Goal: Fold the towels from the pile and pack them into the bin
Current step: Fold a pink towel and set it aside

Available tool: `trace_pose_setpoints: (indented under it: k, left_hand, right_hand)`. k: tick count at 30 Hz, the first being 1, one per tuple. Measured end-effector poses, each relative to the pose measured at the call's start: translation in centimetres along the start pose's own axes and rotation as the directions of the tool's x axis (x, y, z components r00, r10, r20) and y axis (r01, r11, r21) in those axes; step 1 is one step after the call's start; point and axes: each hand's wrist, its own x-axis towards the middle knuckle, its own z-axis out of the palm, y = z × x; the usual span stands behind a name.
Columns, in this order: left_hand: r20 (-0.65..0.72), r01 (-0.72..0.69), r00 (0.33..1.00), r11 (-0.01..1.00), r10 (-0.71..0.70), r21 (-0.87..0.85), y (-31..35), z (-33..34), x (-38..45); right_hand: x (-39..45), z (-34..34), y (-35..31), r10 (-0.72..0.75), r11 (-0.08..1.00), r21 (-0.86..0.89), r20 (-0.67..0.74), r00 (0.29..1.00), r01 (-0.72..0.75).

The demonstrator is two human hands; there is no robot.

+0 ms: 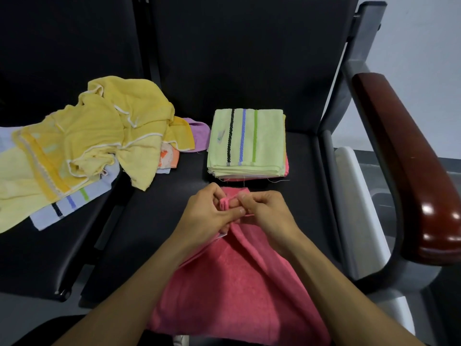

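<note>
A pink towel lies over the front of the black seat and hangs toward me. My left hand and my right hand meet at its far edge, both pinching bunched corners of the pink cloth between fingers and thumbs. Just beyond them sits a neat stack of folded towels, pale green with black, blue and green stripes on top. The unfolded pile of yellow, lilac and pale blue towels lies on the left seat. No bin shows in this view.
The black seats form a row with a gap between them. A dark red wooden armrest on a grey metal frame stands at the right. Bare seat lies between the pile and the pink towel.
</note>
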Motion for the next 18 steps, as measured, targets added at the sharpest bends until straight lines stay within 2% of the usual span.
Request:
trace_pose_setpoints:
  k: [1,2,3,5,6,9,11,18]
  left_hand:
    - [-0.010,0.000,1.000,1.000,0.000,0.022,0.1,0.0,-0.2]
    - [-0.016,0.001,1.000,0.999,0.000,0.032,0.0,0.0,-0.3]
    - [-0.020,-0.003,1.000,0.999,0.004,0.049,0.0,0.0,-0.3]
    - [-0.013,-0.018,1.000,0.994,0.020,0.112,-0.2,-0.2,-0.3]
    - [-0.002,-0.025,1.000,0.991,0.025,0.135,-0.3,-0.3,-0.3]
    - [0.031,-0.040,0.999,0.985,0.035,0.167,-0.7,-0.4,-0.6]
    - [0.049,-0.056,0.998,0.980,0.048,0.192,-0.8,-0.3,-0.8]
    - [0.075,-0.057,0.996,0.978,0.042,0.203,-1.0,-0.2,-0.9]
  right_hand:
    - [0.0,-0.1,0.0,-0.005,0.999,-0.042,0.010,1.000,0.006]
    - [0.0,-0.4,0.0,-0.054,0.987,-0.153,-0.010,0.998,0.052]
    - [0.3,-0.8,0.1,-0.144,0.931,-0.343,-0.034,0.989,0.124]
    - [0.8,-1.7,0.3,-0.252,0.700,-0.687,0.019,0.967,0.196]
    - [1.0,-1.8,0.4,-0.246,0.612,-0.762,0.071,0.967,0.211]
    - [1.4,-1.7,0.8,-0.146,0.548,-0.806,0.170,0.975,0.223]
    - [1.6,-1.2,1.0,-0.090,0.536,-0.820,0.182,0.979,0.202]
    - [2.1,0.1,1.2,-0.026,0.453,-0.872,0.193,0.981,0.184]
